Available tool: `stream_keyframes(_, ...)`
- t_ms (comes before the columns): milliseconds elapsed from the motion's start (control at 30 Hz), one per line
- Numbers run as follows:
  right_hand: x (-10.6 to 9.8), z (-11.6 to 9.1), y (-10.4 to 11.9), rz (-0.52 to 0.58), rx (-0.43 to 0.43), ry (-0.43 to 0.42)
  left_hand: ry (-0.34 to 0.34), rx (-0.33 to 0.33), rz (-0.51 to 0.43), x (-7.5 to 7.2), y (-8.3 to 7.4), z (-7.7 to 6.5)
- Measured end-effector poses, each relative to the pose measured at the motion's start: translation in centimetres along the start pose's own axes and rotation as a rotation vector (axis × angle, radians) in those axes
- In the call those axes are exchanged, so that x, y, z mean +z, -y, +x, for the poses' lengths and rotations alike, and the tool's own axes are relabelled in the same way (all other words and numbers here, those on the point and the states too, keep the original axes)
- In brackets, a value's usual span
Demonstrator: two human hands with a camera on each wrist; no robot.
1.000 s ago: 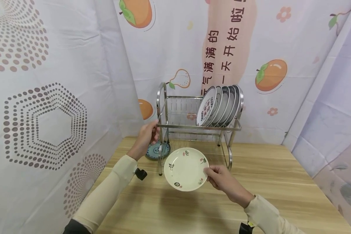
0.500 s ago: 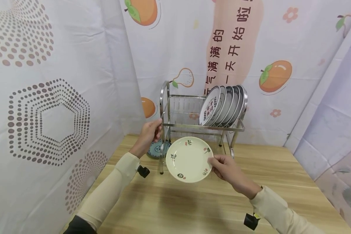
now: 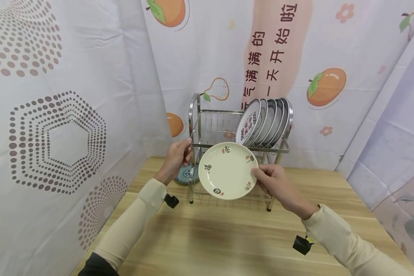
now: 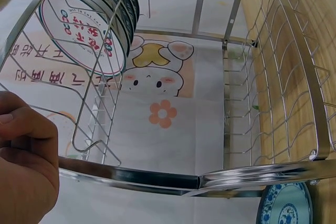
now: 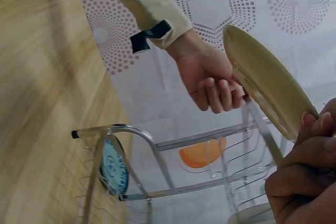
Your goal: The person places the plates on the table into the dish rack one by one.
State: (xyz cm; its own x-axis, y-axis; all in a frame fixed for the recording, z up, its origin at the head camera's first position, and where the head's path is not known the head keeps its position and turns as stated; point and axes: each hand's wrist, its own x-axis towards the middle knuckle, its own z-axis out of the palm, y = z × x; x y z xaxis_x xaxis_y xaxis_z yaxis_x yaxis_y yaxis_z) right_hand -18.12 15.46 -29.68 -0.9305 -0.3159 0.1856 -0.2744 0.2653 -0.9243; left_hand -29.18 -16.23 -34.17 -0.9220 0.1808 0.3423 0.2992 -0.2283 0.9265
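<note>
My right hand (image 3: 279,186) pinches a cream plate (image 3: 229,171) by its right rim, thumb on the face. Raised and tilted with its small printed motifs toward me, the plate overlaps the upper front rail and lower tier of a two-tier metal dish rack (image 4: 157,178). At the rack's upper left front corner, my left hand (image 3: 176,159) grips the rail with curled fingers. In the right wrist view the plate (image 5: 268,82) shows edge-on, its rim between fingers (image 5: 310,150) and thumb.
Several dark-rimmed white plates (image 3: 248,122) stand on edge at the right end of the upper tier. A blue patterned plate (image 5: 113,166) is low at the rack's left side. Wood table (image 3: 207,245) below; printed curtains (image 3: 131,92) enclose the back and sides.
My right hand has raised the cream plate from below the upper tier to the height of its front rail, slightly rightward. The left hand keeps its grip on the rack.
</note>
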Motion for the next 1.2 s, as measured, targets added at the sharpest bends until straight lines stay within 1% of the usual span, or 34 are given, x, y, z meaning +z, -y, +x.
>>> stream_keyframes(300,-0.6,0.9,1.8,-0.053,-0.03,-0.036,0.017,0.012,0.004,0.0,0.1,0.0)
stream_keyframes(500,-1.0,1.7,2.5,-0.105,-0.051,-0.072,0.032,0.039,-0.002,-0.1,0.4,0.0)
stream_keyframes(633,-1.3,2.3,2.9,-0.153,-0.076,-0.11,0.037,0.048,-0.004,-0.1,0.5,0.1)
stream_keyframes(967,-2.1,3.7,3.9,-0.263,-0.135,-0.193,0.022,0.054,-0.013,0.2,0.5,-0.1)
stream_keyframes(1200,-2.7,5.0,4.4,-0.352,-0.166,-0.26,0.021,0.059,-0.047,0.2,0.6,0.0)
